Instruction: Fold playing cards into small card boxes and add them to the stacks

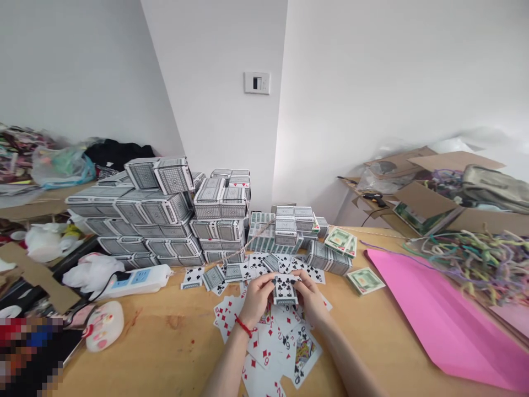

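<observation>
Both hands meet over the wooden table (pixel 173 342) and grip one stack of playing cards (pixel 285 289), a spade card on top. My left hand (pixel 258 298), with a red string at the wrist, clasps the stack's left side. My right hand (pixel 309 298) clasps its right side. Loose face-up cards (pixel 273 347) lie spread on the table under my forearms. More loose cards (pixel 252 267) lie just beyond the hands.
A tall pile of grey-patterned card boxes (pixel 165 220) stands behind the hands. Green-backed decks (pixel 366 279) lie to the right. A pink paper sheet (pixel 438 317) and tangled cords (pixel 475 259) fill the right side. A white device (pixel 138 280) and a cardboard box (pixel 430 204) sit nearby.
</observation>
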`<action>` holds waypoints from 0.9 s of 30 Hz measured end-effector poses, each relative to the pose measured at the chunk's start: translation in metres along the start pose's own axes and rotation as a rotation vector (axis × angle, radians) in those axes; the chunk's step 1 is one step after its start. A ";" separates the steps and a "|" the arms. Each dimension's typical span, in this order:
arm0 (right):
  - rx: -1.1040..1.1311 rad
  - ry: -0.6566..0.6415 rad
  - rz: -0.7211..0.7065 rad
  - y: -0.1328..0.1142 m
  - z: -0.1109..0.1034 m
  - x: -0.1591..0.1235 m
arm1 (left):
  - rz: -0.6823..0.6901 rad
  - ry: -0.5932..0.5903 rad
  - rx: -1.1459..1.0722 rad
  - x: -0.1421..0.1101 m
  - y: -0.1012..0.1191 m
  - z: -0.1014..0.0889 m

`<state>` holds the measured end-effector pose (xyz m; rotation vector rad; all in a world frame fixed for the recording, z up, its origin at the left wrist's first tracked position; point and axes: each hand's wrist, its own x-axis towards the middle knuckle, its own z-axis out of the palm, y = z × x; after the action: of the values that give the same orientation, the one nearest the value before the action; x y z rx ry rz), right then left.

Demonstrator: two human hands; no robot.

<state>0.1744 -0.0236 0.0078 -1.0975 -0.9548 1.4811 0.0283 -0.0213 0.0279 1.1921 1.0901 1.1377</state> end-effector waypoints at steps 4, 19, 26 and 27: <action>-0.015 0.026 -0.002 0.001 0.002 0.001 | -0.025 0.046 -0.011 -0.001 0.003 0.002; 0.180 -0.054 0.123 0.000 0.011 -0.001 | 0.044 0.156 -0.014 0.000 -0.009 0.007; 0.066 -0.165 0.198 0.001 0.012 -0.001 | 0.107 0.077 0.057 -0.002 -0.009 0.008; 0.071 -0.194 0.195 0.002 0.011 -0.001 | 0.129 0.066 0.068 -0.002 -0.009 0.007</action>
<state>0.1633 -0.0252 0.0089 -1.0325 -0.9399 1.7930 0.0360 -0.0241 0.0199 1.3015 1.1223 1.2554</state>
